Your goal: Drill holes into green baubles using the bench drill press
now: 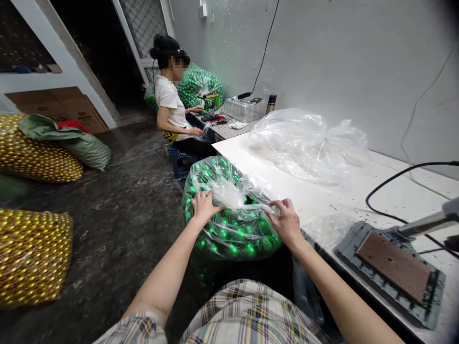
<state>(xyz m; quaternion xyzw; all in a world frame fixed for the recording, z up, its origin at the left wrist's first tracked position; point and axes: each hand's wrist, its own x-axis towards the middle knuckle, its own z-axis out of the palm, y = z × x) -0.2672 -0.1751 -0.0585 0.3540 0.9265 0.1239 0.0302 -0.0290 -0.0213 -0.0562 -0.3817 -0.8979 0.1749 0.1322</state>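
A large clear plastic bag [229,224] full of shiny green balls stands in front of my body, beside the white table. Its plastic mouth is gathered into a whitish bunch on top. My left hand [205,206] rests on the bag's upper left side, thumb and fingers apart, touching the plastic near that bunch. On the bag's right side, my right hand [286,219] pinches a twisted strip of the plastic between thumb and fingers. Dark gaps and green balls show through the film between the hands.
Crumpled clear bags [304,143] lie on the white table [380,191]. A metal stand with a brown plate [394,265] is at right. A co-worker [174,105] sits ahead at a bench. Bags of gold balls [34,258] stand on the dark floor at left.
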